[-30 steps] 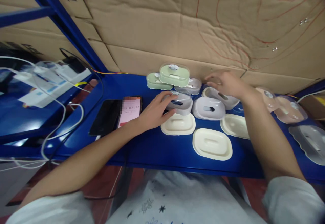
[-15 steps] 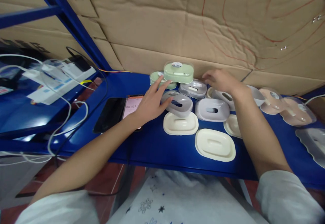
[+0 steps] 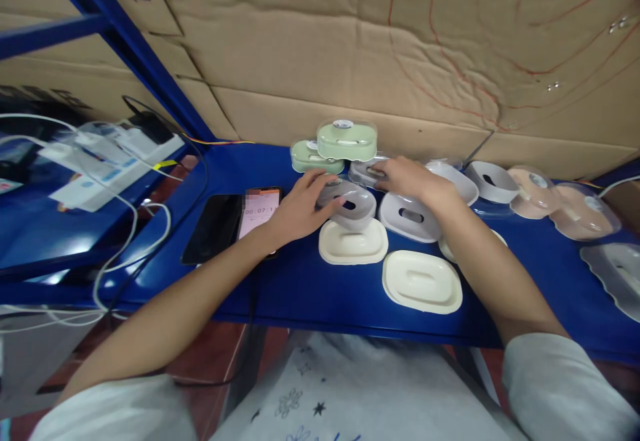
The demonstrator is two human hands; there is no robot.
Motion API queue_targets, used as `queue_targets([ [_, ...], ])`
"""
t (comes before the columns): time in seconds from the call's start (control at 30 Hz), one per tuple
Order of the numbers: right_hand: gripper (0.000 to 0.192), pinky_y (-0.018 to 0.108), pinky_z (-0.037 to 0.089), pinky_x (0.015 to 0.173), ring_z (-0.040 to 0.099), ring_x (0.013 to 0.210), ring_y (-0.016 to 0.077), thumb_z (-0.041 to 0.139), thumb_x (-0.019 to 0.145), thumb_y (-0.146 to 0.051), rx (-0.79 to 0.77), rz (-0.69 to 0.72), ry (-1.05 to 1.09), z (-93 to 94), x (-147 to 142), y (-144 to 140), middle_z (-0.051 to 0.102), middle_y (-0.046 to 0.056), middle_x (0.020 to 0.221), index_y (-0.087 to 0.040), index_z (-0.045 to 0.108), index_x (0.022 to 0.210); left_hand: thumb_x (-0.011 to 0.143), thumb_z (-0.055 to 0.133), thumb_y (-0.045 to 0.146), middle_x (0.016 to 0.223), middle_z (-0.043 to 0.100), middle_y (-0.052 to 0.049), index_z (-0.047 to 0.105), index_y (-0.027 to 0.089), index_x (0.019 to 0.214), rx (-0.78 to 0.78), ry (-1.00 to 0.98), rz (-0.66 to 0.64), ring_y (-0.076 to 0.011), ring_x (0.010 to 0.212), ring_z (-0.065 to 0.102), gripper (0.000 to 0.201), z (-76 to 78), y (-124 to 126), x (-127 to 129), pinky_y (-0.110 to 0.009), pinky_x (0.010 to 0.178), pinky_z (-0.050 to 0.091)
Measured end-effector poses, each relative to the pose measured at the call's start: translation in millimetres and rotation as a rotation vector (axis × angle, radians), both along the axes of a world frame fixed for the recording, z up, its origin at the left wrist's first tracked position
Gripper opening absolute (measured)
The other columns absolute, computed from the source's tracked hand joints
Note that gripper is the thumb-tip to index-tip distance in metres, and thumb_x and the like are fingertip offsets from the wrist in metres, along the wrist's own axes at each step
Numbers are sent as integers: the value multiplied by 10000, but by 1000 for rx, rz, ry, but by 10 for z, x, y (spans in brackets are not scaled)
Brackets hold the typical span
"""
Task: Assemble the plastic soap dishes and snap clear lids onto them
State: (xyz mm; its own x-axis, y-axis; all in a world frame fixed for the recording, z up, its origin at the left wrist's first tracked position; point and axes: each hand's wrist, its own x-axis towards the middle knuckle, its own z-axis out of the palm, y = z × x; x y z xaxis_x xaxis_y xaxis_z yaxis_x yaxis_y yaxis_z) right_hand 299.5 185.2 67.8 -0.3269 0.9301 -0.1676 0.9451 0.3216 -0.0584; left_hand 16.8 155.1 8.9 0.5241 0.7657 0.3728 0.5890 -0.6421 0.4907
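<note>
My left hand (image 3: 300,209) curls loosely around the grey lid (image 3: 350,204) tilted on a cream tray (image 3: 353,243) mid-tabletop (image 3: 310,294). My right hand (image 3: 407,177), fingers bent, rests on the clear-topped grey case (image 3: 367,173) just beyond, right of the green cases (image 3: 345,141).

The shelf (image 3: 310,287) is glossy blue painted metal. The cream lids (image 3: 421,281) are matt, smooth plastic. The grey tray (image 3: 353,204) is smooth plastic under a clear glossy cover. The backing wall (image 3: 350,47) is creased matt cardboard.
</note>
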Motion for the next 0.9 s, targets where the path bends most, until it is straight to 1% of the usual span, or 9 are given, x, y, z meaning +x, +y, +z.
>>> queue_targets([
  [0.27,427,448,520,1005,715,1210,363,499,1041,-267,23,22,-60,115,17,-15,766,149,1329,-224,675,1427,1085,545,461,1492,536,-157,583,229,1415,78,-58,42,-300,1458,524,406,-42,58,-25,-536,1282,414],
  [0.4,425,451,524,1044,703,1209,335,438,1048,-244,-33,37,124,289,200,-22,737,147,1386,-179,681,1391,1109,466,429,1538,506,-166,579,220,1432,80,-50,60,-307,1520,463,400,-21,58,-42,-552,1308,372],
  [0.5,364,443,561,1000,730,1118,317,476,1041,-299,-81,48,203,461,310,-91,780,104,1299,-204,751,1260,1104,456,417,1536,539,-159,606,214,1415,42,-48,56,-306,1508,491,401,-1,56,-43,-545,1303,380],
  [0.57,349,460,570,1003,739,1091,320,492,1047,-355,-44,41,249,553,311,-148,804,88,1226,-220,774,1202,1092,465,401,1493,599,-136,629,226,1381,14,-61,52,-294,1458,552,375,13,61,-37,-534,1279,415],
  [0.63,359,499,544,1083,715,1188,340,512,1047,-381,88,26,298,592,250,-178,787,91,1279,-242,751,1276,1084,463,380,1434,658,-109,639,245,1347,1,-90,53,-277,1400,606,344,28,77,-33,-518,1247,455],
  [0.7,453,541,455,1212,603,1402,357,573,1025,-373,251,57,311,557,146,-155,682,93,1493,-268,650,1458,1082,449,356,1401,685,-96,642,254,1317,14,-117,57,-263,1364,631,321,45,108,-39,-503,1226,477],
  [0.77,676,570,328,1309,405,1587,368,674,979,-374,342,116,277,459,28,-77,450,109,1716,-258,494,1620,1078,437,336,1412,674,-101,640,250,1304,38,-125,69,-255,1371,621,315,59,156,-65,-492,1218,490],
  [0.83,855,613,254,1333,275,1650,396,749,937,-376,329,145,229,342,-78,28,276,132,1797,-243,378,1695,1065,440,315,1447,644,-114,631,242,1322,59,-110,96,-258,1405,594,329,64,222,-113,-494,1212,503],
  [0.9,903,659,266,1313,284,1642,425,760,932,-368,274,125,205,264,-148,117,256,140,1802,-260,332,1719,1042,468,297,1526,594,-133,612,231,1374,80,-83,140,-274,1482,538,368,56,307,-184,-516,1237,480],
])
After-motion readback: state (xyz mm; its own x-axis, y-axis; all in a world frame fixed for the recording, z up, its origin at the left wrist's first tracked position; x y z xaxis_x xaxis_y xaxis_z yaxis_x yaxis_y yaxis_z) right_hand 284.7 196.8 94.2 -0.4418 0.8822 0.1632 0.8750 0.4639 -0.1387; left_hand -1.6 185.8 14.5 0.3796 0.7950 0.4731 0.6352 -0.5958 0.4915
